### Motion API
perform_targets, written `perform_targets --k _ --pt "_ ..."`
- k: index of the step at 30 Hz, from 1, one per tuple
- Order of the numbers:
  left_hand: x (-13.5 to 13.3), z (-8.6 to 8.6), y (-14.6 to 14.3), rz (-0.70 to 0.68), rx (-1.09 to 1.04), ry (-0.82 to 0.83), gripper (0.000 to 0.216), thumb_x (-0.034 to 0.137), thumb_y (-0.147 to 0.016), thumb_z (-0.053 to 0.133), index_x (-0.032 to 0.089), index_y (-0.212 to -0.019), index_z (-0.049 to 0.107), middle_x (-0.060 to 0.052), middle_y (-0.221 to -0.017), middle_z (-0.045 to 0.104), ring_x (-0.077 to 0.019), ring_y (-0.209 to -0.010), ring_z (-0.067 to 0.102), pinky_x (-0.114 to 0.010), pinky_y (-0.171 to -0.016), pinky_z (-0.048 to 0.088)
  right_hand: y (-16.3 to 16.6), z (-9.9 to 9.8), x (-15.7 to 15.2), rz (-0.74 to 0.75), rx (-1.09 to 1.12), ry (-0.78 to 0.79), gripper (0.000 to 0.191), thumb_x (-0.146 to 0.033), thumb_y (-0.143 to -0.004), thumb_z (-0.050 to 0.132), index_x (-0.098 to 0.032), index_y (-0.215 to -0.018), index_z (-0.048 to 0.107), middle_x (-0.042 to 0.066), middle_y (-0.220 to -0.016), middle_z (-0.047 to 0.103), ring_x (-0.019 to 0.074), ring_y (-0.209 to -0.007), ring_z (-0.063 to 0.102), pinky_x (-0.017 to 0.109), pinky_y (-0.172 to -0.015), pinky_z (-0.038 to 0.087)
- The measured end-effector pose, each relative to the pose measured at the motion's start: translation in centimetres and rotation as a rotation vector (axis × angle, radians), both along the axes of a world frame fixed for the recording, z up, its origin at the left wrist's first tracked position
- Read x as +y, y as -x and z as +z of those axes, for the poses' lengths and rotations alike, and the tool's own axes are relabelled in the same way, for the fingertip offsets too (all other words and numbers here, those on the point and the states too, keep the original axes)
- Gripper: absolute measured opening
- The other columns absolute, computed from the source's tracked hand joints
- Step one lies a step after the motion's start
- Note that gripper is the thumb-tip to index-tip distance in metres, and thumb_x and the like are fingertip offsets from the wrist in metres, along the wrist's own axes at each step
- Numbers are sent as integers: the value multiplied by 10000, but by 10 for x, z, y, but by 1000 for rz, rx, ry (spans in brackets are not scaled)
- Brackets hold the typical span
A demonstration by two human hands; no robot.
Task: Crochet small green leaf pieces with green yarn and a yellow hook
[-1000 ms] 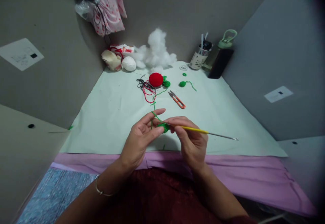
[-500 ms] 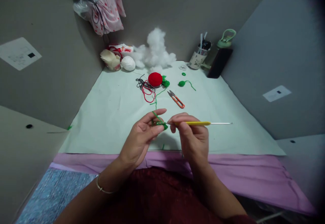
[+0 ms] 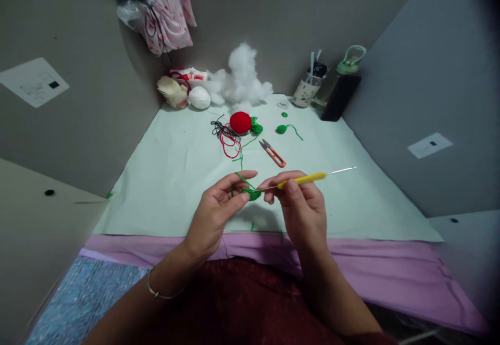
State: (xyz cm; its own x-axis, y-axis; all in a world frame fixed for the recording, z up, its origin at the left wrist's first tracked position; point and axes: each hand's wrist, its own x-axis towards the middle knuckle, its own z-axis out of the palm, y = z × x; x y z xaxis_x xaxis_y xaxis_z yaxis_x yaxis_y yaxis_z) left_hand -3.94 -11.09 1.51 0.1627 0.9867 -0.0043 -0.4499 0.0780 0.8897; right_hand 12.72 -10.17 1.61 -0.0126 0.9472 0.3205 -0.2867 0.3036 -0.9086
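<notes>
My left hand pinches a small green crochet piece between thumb and fingers, above the front part of the table. Green yarn runs over its raised index finger and back toward the green yarn ball. In my right hand is a crochet hook with a yellow handle, held like a pen. The hook's thin metal tip meets the top edge of the green piece; its other end points up to the right. Whether a loop sits on the tip is too small to tell.
Beyond my hands lie thread snips, a red yarn ball, black cord and a small green crocheted ball. White stuffing, a pen cup and a bottle stand at the back. Grey partitions flank the table.
The hook has tilted, its far end rising, and my right hand has shifted slightly right. More of the green piece shows beside my left thumb. The whole view has shifted a little.
</notes>
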Motion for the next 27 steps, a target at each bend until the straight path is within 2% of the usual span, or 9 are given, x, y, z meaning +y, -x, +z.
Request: perform_targets --k 8,12,15,17,19,22,25,27 --pt "-2 -5 2 108 245 -153 273 227 -917 772 336 -1165 808 4 -944 671 -139 -866 547 -270 -846 430 -6 4 -12 -132 -391 -283 260 -175 -1069 503 -251 -1137 741 37 -1045 770 144 -831 730 322 -760 608" --pt "-6 -1 -3 193 295 -194 286 185 -893 782 315 -1145 817 3 -924 671 -130 -802 535 -268 -811 443 -6 -1 -12 -185 -575 -511 310 -121 -1042 519 -260 -1267 681 45 -1063 776 167 -879 742 341 -781 628" --pt "-6 3 -6 178 157 -97 390 214 -845 839 305 -1222 790 10 -899 660 -118 -775 526 -247 -773 446 -4 -10 -13 -313 -815 -690 398 -99 -989 621 -283 -1339 670 57 -1108 779 198 -966 751 348 -806 641" --pt "-3 5 -6 65 -27 53 474 271 -817 871 279 -1279 764 17 -852 635 -99 -716 498 -229 -719 440 -3 -14 -14 -395 -904 -762 465 -92 -945 694 -320 -1350 684 60 -1169 769 215 -1009 754 355 -807 647" --pt "0 6 -3 -66 -187 205 499 292 -796 886 227 -1276 765 34 -770 587 -70 -618 407 -216 -689 437 -2 -15 -14 -401 -827 -743 421 -112 -953 686 -329 -1313 712 59 -1148 769 221 -986 752 372 -786 645" --pt "4 8 1 -97 -267 274 451 248 -782 887 181 -1217 791 59 -701 528 -47 -564 304 -217 -745 463 -1 -11 -9 -325 -491 -497 261 -172 -1021 579 -282 -1168 764 55 -968 763 201 -825 719 374 -700 613" --pt "3 10 1 -31 -216 190 442 230 -782 884 215 -1215 798 29 -784 589 -65 -655 440 -209 -773 458 2 -5 -3 -195 -162 -278 204 -236 -1037 573 -257 -1034 776 30 -862 723 154 -678 645 324 -600 547" --pt "1 10 -1 -36 -165 135 432 238 -789 880 236 -1214 802 -1 -868 642 -102 -789 543 -216 -796 459 4 -5 0 -122 -111 -220 184 -246 -1029 598 -255 -1012 781 31 -903 736 149 -718 649 312 -619 539"
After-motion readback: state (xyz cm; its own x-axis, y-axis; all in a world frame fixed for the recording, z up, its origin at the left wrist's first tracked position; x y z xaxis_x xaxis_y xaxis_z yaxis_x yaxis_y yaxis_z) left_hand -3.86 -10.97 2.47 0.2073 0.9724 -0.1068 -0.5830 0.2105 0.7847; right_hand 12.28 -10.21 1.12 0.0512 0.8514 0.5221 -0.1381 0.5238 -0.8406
